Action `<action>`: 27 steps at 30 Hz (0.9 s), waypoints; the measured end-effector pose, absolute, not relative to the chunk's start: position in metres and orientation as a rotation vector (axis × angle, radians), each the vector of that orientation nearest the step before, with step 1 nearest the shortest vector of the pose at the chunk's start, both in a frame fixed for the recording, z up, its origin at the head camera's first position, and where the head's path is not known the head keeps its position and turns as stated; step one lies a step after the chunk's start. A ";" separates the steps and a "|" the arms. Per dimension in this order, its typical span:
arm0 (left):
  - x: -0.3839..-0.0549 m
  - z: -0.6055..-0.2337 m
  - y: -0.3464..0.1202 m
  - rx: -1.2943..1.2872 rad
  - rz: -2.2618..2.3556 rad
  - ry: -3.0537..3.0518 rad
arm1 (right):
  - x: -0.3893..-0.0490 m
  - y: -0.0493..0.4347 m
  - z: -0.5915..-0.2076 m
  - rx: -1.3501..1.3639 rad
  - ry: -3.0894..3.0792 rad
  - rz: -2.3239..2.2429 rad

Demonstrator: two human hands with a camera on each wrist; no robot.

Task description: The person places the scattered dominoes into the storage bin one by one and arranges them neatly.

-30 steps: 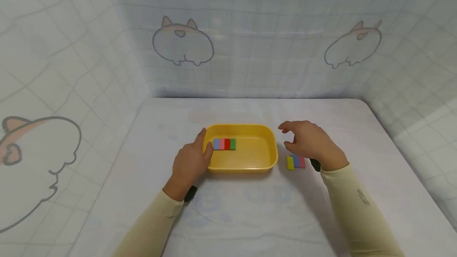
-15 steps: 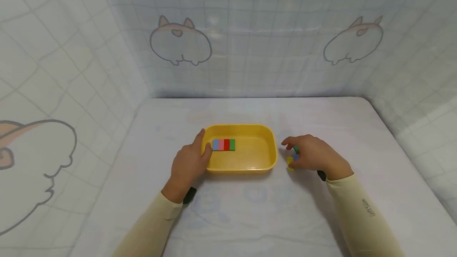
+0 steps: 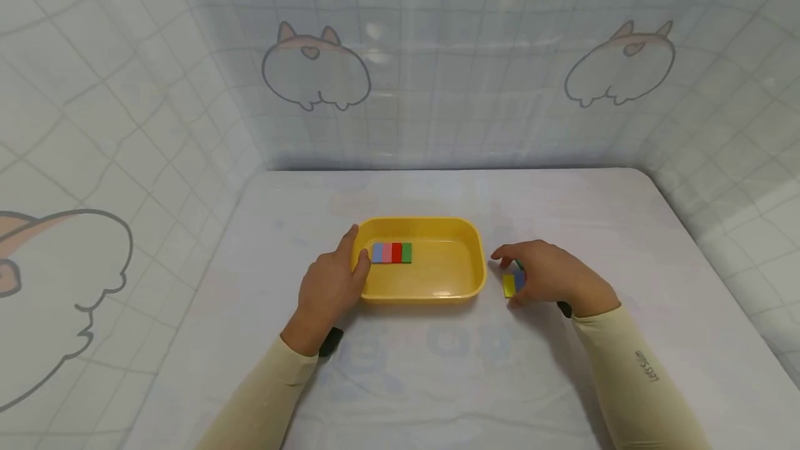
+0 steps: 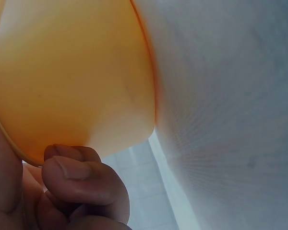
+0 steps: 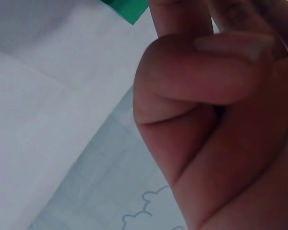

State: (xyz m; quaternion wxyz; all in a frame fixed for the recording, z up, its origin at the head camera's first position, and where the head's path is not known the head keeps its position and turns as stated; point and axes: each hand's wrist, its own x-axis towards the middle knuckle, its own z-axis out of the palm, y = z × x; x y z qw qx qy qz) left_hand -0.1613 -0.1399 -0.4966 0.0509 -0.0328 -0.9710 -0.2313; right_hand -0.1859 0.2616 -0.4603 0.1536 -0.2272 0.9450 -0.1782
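My left hand (image 3: 330,288) grips the left end of a yellow plastic tray (image 3: 431,296), thumb over the rim and other fingers outside; in the left wrist view curled fingers (image 4: 81,177) lie beneath the tray's wall. Inside the tray sits a row of blue, pink, red and green flat blocks (image 3: 392,253). Right of the tray, my right hand (image 3: 550,273) arches low over more blocks on the table. A yellow block (image 3: 509,286) and a blue block (image 3: 519,279) show between its spread thumb and index finger. Behind them a green block (image 5: 127,8) is partly hidden by the hand.
A white cloth-covered table (image 3: 400,380) lies under everything. Pale tiled-pattern sheets (image 3: 462,75) with animal drawings hang at the back and both sides.
My right hand has come down over the blocks, hiding the pink one. The yellow block now lines up with the blue one. My left hand stays at the tray's left end.
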 end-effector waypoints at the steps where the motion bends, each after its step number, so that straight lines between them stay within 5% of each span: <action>1: -0.161 -0.497 -0.140 -0.100 -0.706 -2.958 | -0.185 0.261 -0.461 -0.646 2.707 -0.508; 27: -0.155 -0.501 -0.144 -0.124 -0.717 -2.947 | -0.179 0.257 -0.464 -0.623 2.745 -0.455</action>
